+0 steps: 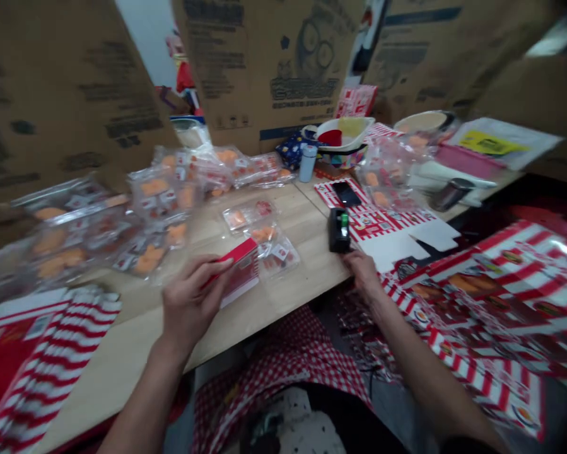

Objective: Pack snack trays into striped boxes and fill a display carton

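The left hand (192,295), forearm slanting up from the lower left, pinches a red-topped packet (241,251) over the desk (141,321). Clear packets (279,253) lie just right of it. Farther right, the right hand (364,272) extends forward to the near end of a black tape dispenser (339,231); whether it grips, I cannot tell.

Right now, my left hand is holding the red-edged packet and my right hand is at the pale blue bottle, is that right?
Not quite: in the head view, your right hand is at the black tape dispenser, not the pale blue bottle farther back. Your left hand does hold the red-edged packet.
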{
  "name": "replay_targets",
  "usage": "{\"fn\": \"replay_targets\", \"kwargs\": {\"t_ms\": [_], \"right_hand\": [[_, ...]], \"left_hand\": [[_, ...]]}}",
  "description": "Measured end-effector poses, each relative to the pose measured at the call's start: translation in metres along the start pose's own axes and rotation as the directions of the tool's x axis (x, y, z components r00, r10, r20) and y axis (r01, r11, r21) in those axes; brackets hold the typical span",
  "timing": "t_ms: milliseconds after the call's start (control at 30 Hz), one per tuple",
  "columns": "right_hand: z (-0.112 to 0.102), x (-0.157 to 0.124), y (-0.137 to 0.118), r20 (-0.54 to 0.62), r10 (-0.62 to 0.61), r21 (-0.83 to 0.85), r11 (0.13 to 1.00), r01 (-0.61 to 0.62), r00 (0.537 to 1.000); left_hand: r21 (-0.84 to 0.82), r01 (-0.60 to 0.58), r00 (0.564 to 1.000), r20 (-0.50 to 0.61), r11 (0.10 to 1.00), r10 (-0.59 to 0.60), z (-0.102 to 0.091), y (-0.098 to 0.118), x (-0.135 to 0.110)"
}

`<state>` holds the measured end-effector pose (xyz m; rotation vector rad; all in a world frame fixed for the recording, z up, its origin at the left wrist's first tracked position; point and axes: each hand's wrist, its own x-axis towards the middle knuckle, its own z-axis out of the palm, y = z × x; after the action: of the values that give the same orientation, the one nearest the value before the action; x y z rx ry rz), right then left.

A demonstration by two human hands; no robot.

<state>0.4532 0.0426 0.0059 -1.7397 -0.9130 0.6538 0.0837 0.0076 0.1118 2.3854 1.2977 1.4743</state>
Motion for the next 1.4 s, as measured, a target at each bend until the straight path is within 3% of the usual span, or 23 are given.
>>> {"fn": "replay_targets", "kwargs": {"t_ms": [100,167,233,333,400,533,667,800,900,1067,1133,1233,1300,1333,1400], "right_hand": [[-0.001,-0.024,-0.031,0.032,-0.077,-0.063,0.995,0.079,0.996],[0.007,-0.052,-0.063,0.204,-0.243,-0.009,0.968,0.250,0.948],[0.023,-0.085,-0.098,0.407,-0.357,0.173,0.934,0.313,0.841],[0.055,-0.128,-0.142,0.630,-0.425,0.399,0.895,0.198,0.650],[0.076,-0.144,-0.160,0.684,-0.430,0.462,0.881,0.106,0.590],[0.103,-0.153,-0.168,0.707,-0.346,0.437,0.900,0.004,0.617],[0.115,-0.152,-0.161,0.695,-0.275,0.352,0.936,0.019,0.664],[0.119,-0.150,-0.155,0.687,-0.341,0.393,0.917,0.066,0.642],[0.119,-0.148,-0.153,0.685,-0.367,0.439,0.897,0.046,0.629],[0.124,-0.145,-0.151,0.716,-0.272,0.389,0.920,-0.044,0.643],[0.128,-0.148,-0.151,0.691,-0.300,0.364,0.930,0.043,0.658],[0.133,-0.150,-0.148,0.615,-0.432,0.336,0.900,0.276,0.659],[0.132,-0.143,-0.140,0.600,-0.477,0.338,0.879,0.337,0.642],[0.129,-0.135,-0.134,0.596,-0.467,0.322,0.884,0.339,0.653],[0.119,-0.110,-0.115,0.561,-0.378,0.170,0.923,0.344,0.737]], "left_hand": [[-0.036,0.029,1.000,0.010,0.999,-0.029,-0.002,0.003,-0.002],[-0.035,0.058,0.998,0.029,0.998,-0.057,-0.004,0.006,-0.002],[-0.026,0.069,0.996,0.051,0.997,-0.068,-0.007,0.010,-0.002],[-0.007,0.093,0.993,0.068,0.996,-0.093,-0.010,0.014,-0.004],[-0.005,0.146,0.988,0.060,0.989,-0.145,-0.010,0.014,-0.007],[-0.090,0.237,0.971,0.047,0.967,-0.234,-0.008,0.010,-0.017],[-0.076,0.163,0.986,0.040,0.984,-0.160,-0.010,0.007,-0.019],[-0.082,0.051,0.992,0.117,0.995,-0.042,-0.016,0.011,-0.009],[-0.116,0.071,0.992,0.109,0.991,-0.058,-0.017,0.012,-0.005],[-0.146,0.118,0.990,0.094,0.982,-0.105,-0.014,0.008,-0.006],[-0.131,0.146,0.987,0.092,0.981,-0.134,-0.014,0.009,-0.005],[-0.069,0.189,0.982,0.028,0.980,-0.188,-0.018,0.005,-0.006],[-0.050,0.315,0.937,-0.141,0.948,-0.319,-0.023,-0.007,-0.015],[-0.071,0.411,0.873,-0.257,0.909,-0.415,-0.026,-0.017,-0.023],[-0.158,0.612,0.650,-0.459,0.775,-0.606,-0.032,-0.042,-0.049]]}}
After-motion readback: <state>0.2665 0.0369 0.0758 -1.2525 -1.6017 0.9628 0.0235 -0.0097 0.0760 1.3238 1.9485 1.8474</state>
